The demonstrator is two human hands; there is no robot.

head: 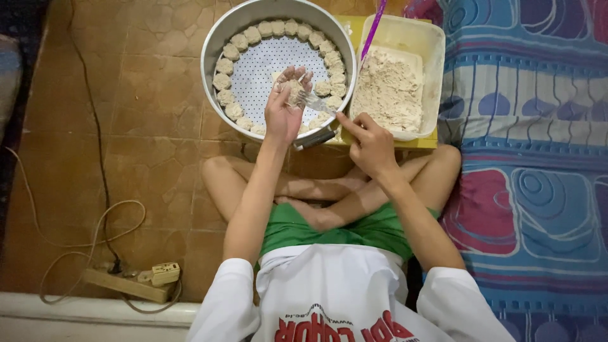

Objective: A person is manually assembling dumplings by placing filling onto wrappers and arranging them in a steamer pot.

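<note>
Left hand (283, 111): raised palm up over the near rim of the tray; fingers cupped around a dumpling (292, 88) that rests on the fingertips; grip closed loosely on it

Right hand (370, 144): just right of the left hand, over the near edge of the tub; thumb and forefinger pinch the handle of a fork (315, 102); grip closed on it

Fork: lies slantwise between the two hands; tines point left and far, touching the dumpling in the left palm

Dumpling: pale, lumpy; held above the tray, near its near-right side, not set down

Tray (215, 44): round metal pan on the floor, far from the person's crossed legs; a white dotted liner (263, 60) covers its bottom; more pale dumplings (223, 81) sit side by side in a ring along the wall, from the near left round the far side to the right

Tub (432, 63): pale plastic box just right of the tray, touching or nearly touching it; holds a beige filling (389, 88); a purple stick (375, 25) leans out of its far-left corner

Board (415, 144): yellow, under the tub, its edge showing near and right

Mat (532, 158): patterned blue, red and purple cloth at the right

Floor (145, 126): brown tiles; a power strip (130, 283) with cords lies near left
</note>
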